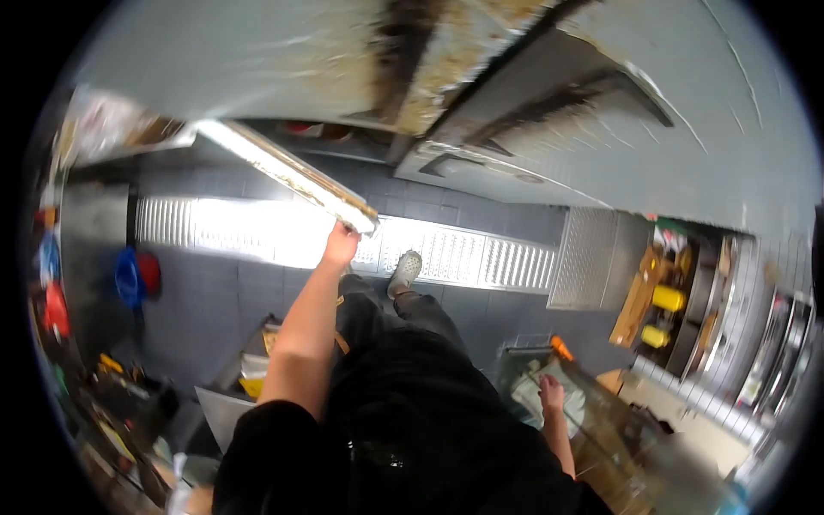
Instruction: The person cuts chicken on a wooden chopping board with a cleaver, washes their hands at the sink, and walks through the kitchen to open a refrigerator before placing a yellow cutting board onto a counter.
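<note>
My left hand (342, 244) reaches forward, its fingers closed at the free end of a long metal cabinet door (287, 172). That door stands swung out from a tall grey metal cabinet (283, 64) with rust and dark stains on its top. Red items show faintly in the gap behind the door. Off to the right, my right hand (552, 393) hangs loose with nothing visible in it and its fingers slightly apart. Beneath it is a worktop or bin with a pale plastic bag (554, 403); whether the hand touches this I cannot tell.
A perforated metal drain grate (463, 251) runs across the dark tiled floor (215, 292), with my shoe (404, 273) at its edge. Blue and red buckets (130, 276) stand at the left. Shelving with yellow containers (668, 299) and a cardboard box (637, 296) is at the right.
</note>
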The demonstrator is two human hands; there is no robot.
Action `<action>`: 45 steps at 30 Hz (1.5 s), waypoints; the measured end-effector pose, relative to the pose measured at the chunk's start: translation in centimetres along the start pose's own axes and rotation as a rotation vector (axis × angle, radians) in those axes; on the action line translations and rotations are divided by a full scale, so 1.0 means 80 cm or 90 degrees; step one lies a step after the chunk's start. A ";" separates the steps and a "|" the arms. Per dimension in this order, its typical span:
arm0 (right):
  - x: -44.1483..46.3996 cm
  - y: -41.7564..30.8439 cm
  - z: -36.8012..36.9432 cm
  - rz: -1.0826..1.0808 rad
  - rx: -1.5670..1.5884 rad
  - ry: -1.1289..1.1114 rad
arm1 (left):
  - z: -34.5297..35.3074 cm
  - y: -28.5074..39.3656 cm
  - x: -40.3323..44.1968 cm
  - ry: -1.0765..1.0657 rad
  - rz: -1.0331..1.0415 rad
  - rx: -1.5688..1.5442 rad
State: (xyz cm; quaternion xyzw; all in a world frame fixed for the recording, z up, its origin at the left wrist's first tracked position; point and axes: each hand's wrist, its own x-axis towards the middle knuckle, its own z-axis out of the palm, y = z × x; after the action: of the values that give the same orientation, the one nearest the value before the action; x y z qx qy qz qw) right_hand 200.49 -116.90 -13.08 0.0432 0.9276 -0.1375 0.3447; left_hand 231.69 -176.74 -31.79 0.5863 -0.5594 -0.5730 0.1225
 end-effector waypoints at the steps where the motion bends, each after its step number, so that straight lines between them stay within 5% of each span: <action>1: 0.031 -0.012 -0.007 0.034 0.067 -0.018 | -0.019 -0.006 -0.041 0.040 -0.093 -0.175; 2: 0.065 -0.010 -0.013 0.010 0.086 -0.076 | -0.042 -0.002 -0.085 0.078 -0.179 -0.355; 4: 0.107 -0.040 -0.014 -0.316 -0.208 -0.132 | -0.093 -0.031 -0.155 0.235 -0.253 -0.501; 8: 0.151 -0.167 0.036 -0.242 -0.211 -0.201 | -0.170 -0.105 -0.234 0.485 -0.171 -0.743; 11: 0.068 -0.293 0.076 -0.303 -0.256 -0.188 | -0.223 -0.141 -0.263 0.585 -0.157 -0.619; 20: -0.076 -0.385 0.144 -0.616 -0.394 -0.208 | -0.337 -0.187 -0.279 0.504 -0.093 -0.558; 29: -0.075 -0.303 0.140 -0.501 -0.579 -0.241 | -0.365 -0.209 -0.277 0.475 -0.115 -0.559; 36: -0.072 -0.292 0.141 -0.445 -0.531 -0.244 | -0.360 -0.193 -0.284 0.490 -0.198 -0.519; 45: -0.060 -0.283 0.157 -0.528 -0.517 -0.244 | -0.368 -0.204 -0.279 0.499 -0.233 -0.506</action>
State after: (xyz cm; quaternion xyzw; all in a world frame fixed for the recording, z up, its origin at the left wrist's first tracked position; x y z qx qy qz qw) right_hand 208.08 -142.10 -13.99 -0.4817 0.7669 0.0991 0.4124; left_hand 270.21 -167.96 -23.42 0.7508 -0.1042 -0.4907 0.4297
